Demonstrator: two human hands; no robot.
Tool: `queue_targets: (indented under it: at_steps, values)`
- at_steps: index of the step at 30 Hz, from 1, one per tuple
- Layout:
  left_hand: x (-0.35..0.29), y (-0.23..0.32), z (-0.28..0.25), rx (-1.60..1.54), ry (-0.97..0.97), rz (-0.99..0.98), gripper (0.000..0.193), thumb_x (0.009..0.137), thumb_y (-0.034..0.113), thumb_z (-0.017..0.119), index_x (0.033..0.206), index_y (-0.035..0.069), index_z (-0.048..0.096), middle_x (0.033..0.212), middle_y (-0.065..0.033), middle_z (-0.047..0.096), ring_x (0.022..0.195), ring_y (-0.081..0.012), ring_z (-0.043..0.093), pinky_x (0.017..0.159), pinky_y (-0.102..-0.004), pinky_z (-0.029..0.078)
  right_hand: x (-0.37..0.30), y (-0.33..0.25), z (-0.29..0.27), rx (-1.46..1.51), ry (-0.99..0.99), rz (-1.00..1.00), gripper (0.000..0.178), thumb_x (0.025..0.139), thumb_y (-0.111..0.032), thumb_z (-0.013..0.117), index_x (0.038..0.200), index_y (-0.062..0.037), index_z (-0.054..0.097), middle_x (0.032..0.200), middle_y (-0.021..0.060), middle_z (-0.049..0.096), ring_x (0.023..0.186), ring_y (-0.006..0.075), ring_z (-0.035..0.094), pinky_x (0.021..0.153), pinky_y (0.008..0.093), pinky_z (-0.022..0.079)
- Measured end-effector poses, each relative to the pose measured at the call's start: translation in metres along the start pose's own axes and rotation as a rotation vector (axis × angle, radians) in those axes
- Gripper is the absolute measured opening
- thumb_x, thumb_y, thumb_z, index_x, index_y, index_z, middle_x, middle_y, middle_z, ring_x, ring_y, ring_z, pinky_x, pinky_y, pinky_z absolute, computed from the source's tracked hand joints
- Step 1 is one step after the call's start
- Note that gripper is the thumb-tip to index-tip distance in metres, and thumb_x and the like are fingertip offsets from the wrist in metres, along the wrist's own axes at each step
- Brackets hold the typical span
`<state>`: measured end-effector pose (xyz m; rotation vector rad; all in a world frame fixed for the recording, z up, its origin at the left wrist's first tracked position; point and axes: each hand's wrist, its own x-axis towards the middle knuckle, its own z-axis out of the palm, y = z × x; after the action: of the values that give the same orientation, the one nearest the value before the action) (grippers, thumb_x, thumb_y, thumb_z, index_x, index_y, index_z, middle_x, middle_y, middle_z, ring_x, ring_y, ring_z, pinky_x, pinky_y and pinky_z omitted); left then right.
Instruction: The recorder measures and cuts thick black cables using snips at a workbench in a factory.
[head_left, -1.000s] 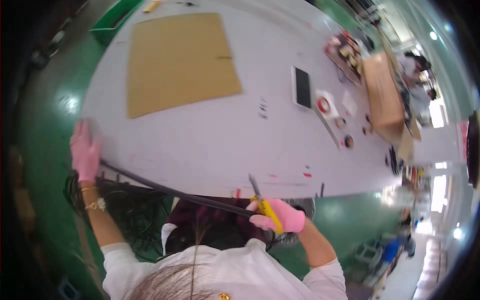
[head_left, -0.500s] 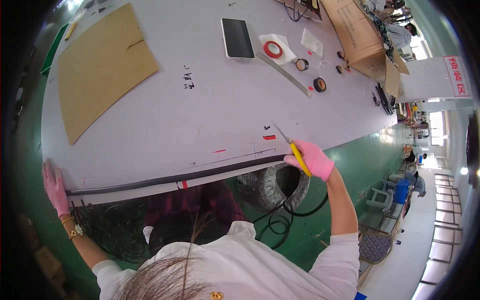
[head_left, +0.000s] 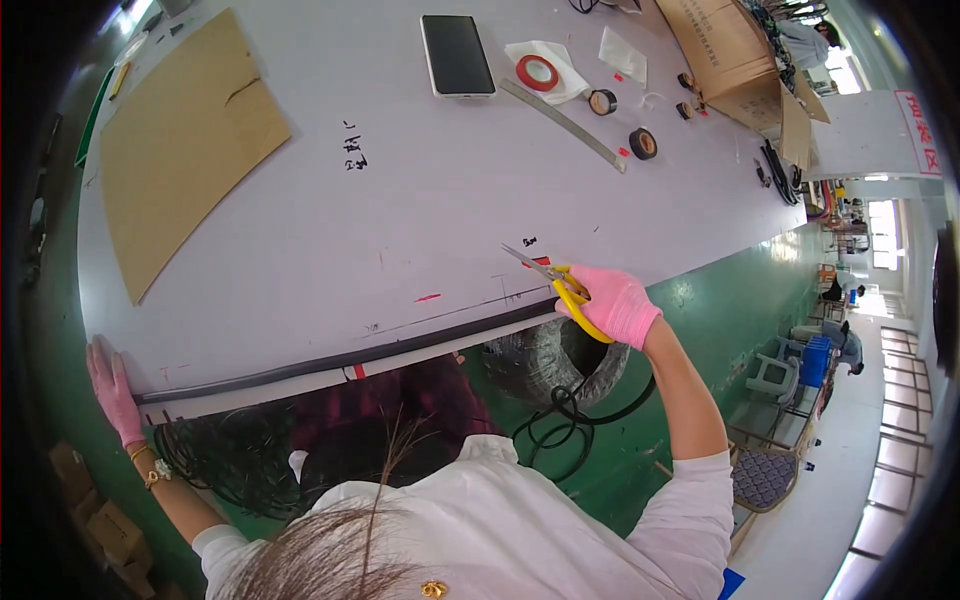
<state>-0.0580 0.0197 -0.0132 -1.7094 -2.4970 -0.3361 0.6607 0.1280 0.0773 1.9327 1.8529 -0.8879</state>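
Observation:
A long black tube lies along the table's near edge, above a drawn line and small red marks. At its left end my left hand, in a pink glove, rests on the table corner with fingers stretched out. My right hand, also pink-gloved, is closed around yellow-handled scissors at the tube's right end. The scissor blades point up and left over the table, next to a red mark. Whether the right fingers also touch the tube is hidden.
A brown cardboard sheet, a phone-like tablet, a steel ruler, red tape and black tape rolls lie farther back. An open carton stands far right. A wrapped coil sits below the table edge.
The scissors have turned in my right hand, their tips swinging left and their handles now more across the palm. My left hand stays at the tube's left end. The view has shifted slightly.

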Motion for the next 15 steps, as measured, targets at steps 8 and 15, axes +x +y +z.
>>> queue_targets:
  at_steps: [8, 15]
  values:
    - [0.000, -0.007, 0.002, -0.029, 0.010, 0.017, 0.051, 0.098, 0.028, 0.046, 0.143, 0.006, 0.040, 0.149, -0.0154, 0.036, 0.138, -0.0295, 0.032, 0.114, -0.0383, 0.025, 0.007, 0.000, 0.004, -0.106, 0.002, 0.017, 0.029, 0.082, -0.034, 0.067, 0.091, -0.0071, 0.061, 0.081, 0.0149, 0.065, 0.076, 0.0330, 0.062, 0.069, 0.0401, 0.048]
    - [0.002, -0.003, 0.005, -0.041, 0.001, 0.022, 0.051, 0.098, 0.029, 0.046, 0.143, 0.007, 0.040, 0.148, -0.0152, 0.036, 0.138, -0.0293, 0.032, 0.114, -0.0383, 0.025, 0.012, -0.015, -0.006, -0.293, -0.072, 0.066, 0.027, 0.085, -0.033, 0.057, 0.092, -0.0078, 0.065, 0.085, 0.0157, 0.067, 0.082, 0.0341, 0.064, 0.072, 0.0406, 0.050]
